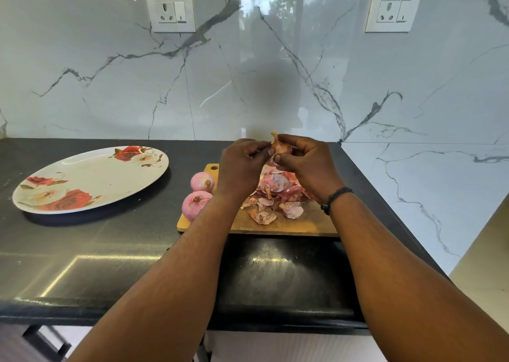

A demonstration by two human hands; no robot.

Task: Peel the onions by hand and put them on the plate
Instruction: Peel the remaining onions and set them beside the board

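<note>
While both hands, left (242,163) and right (305,163), pinch one onion (281,148) above the cutting board (303,222), the dark surface (110,240) (marble wall behind) carries an empty plate (91,180) far left.

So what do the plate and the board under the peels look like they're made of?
Plate: probably melamine or glazed ceramic, glossy white with printed roses; can't tell which. Cutting board: looks like wood or bamboo, matte tan, with a hanging hole.
</note>
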